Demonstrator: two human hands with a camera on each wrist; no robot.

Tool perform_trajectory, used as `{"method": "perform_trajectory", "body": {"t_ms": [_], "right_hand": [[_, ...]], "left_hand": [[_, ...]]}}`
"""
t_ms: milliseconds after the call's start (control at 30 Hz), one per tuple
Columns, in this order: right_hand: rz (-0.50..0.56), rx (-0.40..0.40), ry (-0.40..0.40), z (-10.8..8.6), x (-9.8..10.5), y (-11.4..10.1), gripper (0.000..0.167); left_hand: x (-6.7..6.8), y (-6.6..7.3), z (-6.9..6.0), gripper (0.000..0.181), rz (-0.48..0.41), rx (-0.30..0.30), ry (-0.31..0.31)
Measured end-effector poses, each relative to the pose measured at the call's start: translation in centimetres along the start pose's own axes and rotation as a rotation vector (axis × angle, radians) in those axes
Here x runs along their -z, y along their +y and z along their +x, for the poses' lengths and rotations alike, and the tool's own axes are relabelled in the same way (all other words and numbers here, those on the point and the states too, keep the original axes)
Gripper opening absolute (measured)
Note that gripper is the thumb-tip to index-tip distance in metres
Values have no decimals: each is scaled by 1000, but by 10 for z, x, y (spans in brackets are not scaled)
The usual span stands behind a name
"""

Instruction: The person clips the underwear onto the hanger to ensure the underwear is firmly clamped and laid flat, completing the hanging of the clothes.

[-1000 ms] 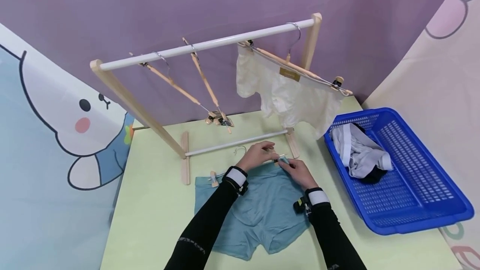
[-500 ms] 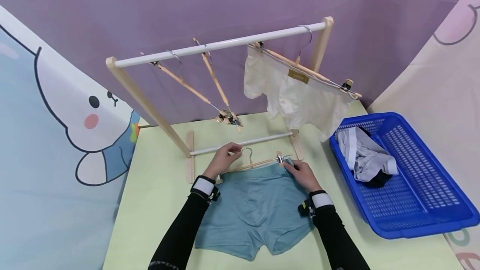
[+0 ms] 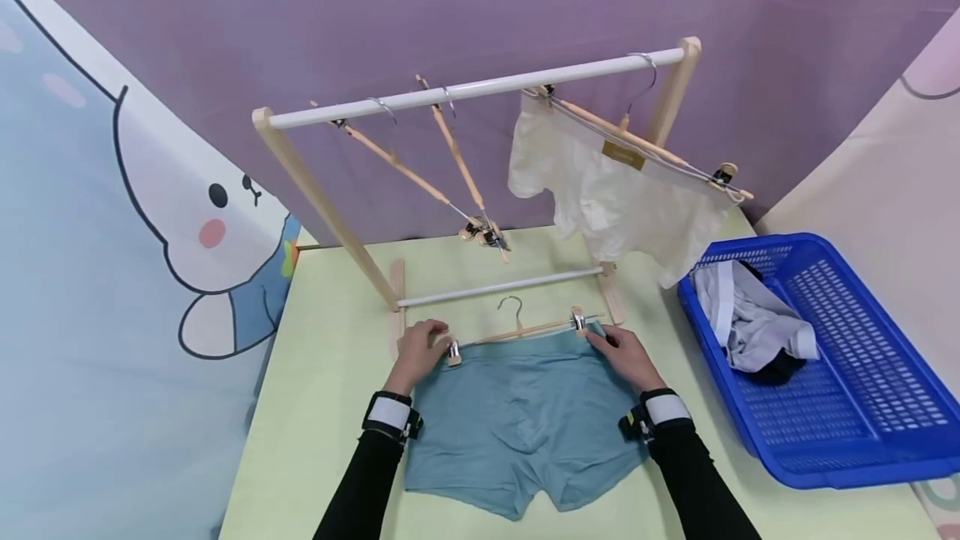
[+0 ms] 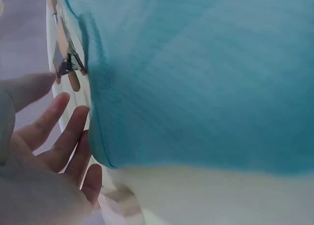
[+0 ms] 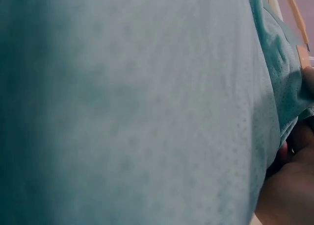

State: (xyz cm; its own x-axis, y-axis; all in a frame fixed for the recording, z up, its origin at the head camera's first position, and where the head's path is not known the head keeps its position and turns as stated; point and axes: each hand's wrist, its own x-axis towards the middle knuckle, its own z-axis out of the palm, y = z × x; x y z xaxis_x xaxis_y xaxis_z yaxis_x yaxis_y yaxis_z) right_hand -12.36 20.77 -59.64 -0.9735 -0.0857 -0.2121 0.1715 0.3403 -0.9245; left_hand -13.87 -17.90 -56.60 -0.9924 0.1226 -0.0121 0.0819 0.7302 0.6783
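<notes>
Teal boxer briefs (image 3: 517, 423) lie flat on the pale table, waistband toward the rack. Along the waistband lies a wooden clip hanger (image 3: 517, 332), its metal hook pointing away from me. Its right clip (image 3: 578, 320) sits at the waistband near the right corner; its left clip (image 3: 453, 353) is at the left end. My left hand (image 3: 418, 354) is beside the left clip; in the left wrist view its fingers (image 4: 64, 141) are spread and loosely bent, apart from a firm hold. My right hand (image 3: 628, 359) pinches the waistband's right corner, with its fingertips partly hidden by cloth.
Behind stands a wooden rack with a white rail (image 3: 480, 90). White boxer briefs (image 3: 615, 182) hang at its right; two bare clip hangers (image 3: 397, 161) hang left of them. A blue basket (image 3: 873, 307) on the right holds a grey garment (image 3: 757, 319) and something black.
My left hand has left the right clip and moved left past the hook to the left clip. The right hand has stayed at the waistband's right corner. The head view has shifted left.
</notes>
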Motion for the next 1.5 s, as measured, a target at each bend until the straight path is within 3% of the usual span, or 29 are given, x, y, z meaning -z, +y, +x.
{"method": "perform_trajectory", "body": {"t_ms": [200, 333, 400, 467, 567, 700, 800, 933, 1067, 1267, 1400, 1500], "right_hand": [[-53, 38, -6, 5, 0, -5, 40], [-188, 107, 139, 6, -10, -16, 36], [-249, 168, 225, 8, -20, -28, 35], [-308, 256, 253, 11, -35, -47, 30], [-343, 372, 169, 16, -67, -77, 24], [-393, 413, -52, 28, -114, -103, 25], [-498, 446, -183, 34, -144, -113, 31], [-631, 560, -258, 37, -171, -116, 32], [-641, 600, -279, 39, -183, -115, 23], [-599, 536, -322, 41, -190, -117, 12], [-575, 452, -368, 39, -190, -124, 16], [-516, 414, -393, 37, -188, -128, 11]], "left_hand": [[-3, -4, -12, 31, -38, 24, 55], [-10, -2, -20, 40, -25, 61, 61], [-14, 1, -22, 43, 9, 75, 92], [-17, 5, -24, 43, 50, 96, 140], [-23, 10, -27, 42, 97, 136, 207], [-32, 11, -30, 38, 119, 153, 236], [-34, 8, -32, 36, 80, 148, 231], [-30, 3, -33, 34, -3, 142, 220], [-28, -1, -33, 27, -36, 111, 230], [-32, -1, -37, 27, -38, 41, 266], [-30, -3, -38, 40, -58, 68, 224], [-22, -6, -38, 37, -104, 76, 153]]}}
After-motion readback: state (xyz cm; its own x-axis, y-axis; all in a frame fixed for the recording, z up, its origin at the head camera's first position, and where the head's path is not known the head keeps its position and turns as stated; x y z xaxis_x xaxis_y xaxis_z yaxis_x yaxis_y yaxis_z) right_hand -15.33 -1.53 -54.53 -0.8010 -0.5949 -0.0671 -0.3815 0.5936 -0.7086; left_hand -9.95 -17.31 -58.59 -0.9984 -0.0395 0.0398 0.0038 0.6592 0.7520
